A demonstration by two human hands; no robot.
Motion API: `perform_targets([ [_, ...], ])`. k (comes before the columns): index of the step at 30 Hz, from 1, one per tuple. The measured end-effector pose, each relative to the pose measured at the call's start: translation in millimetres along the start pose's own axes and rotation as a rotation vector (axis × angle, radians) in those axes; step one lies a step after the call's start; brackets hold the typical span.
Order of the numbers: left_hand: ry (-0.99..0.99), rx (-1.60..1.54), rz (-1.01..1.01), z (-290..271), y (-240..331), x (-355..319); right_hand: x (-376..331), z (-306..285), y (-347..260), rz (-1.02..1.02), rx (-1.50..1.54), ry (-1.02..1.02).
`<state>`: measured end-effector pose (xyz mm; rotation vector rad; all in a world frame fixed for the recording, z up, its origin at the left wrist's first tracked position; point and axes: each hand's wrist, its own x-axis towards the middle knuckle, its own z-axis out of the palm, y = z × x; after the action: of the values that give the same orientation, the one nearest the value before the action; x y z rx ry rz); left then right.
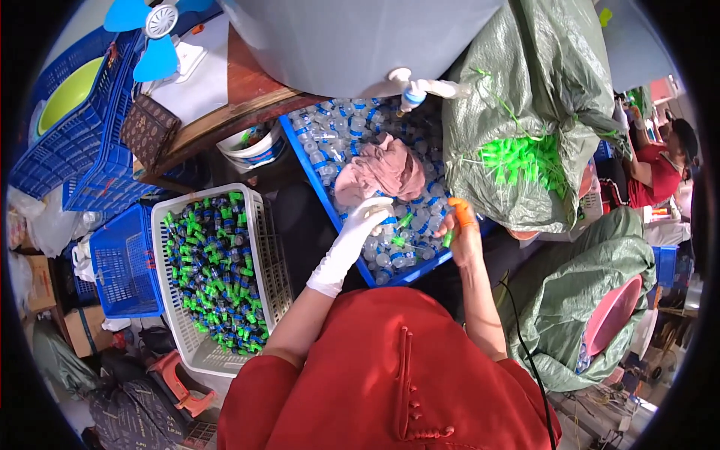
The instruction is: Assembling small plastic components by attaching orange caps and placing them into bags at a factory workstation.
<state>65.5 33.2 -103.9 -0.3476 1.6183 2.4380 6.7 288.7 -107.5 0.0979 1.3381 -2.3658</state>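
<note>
My left hand (369,216), in a white glove that runs up the forearm, is curled over the near part of a blue crate (319,176). Between its fingers shows what looks like a small clear bottle with a blue band, partly hidden by the glove. My right hand (466,234) wears orange finger covers and pinches a green spray top (448,238) at the crate's right side. Many small clear bottles (330,139) with blue bands fill the crate. On them lies a crumpled pink cloth (386,171), and a few green tops (406,220) rest near my left hand.
At left stands a white basket (259,262) full of green-topped bottles. A green woven sack (480,97) holding green tops (517,160) leans at right. A grey barrel with a white tap (412,94) overhangs the crate. A person in red (651,176) is at far right.
</note>
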Motion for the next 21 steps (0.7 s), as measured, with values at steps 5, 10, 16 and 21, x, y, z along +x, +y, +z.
perform_targets([
  [5, -0.207, -0.632, 0.109, -13.7, 4.4, 35.3, -12.9, 63.6, 12.7, 0.426, 0.549, 0.078],
  [10, -0.295, -0.597, 0.512, -6.0, -2.6, 95.9, -34.2, 64.6, 17.2, 0.448, 0.263, 0.059],
  [16, -0.285, -0.643, 0.348, -2.0, 16.5, 115.9, -6.8, 72.1, -71.3, 0.061, 0.234, -0.017],
  [21, -0.374, -0.741, 0.437, 2.6, 21.8, 121.1, 26.9, 129.8, -151.8, -0.553, -0.428, -0.072],
])
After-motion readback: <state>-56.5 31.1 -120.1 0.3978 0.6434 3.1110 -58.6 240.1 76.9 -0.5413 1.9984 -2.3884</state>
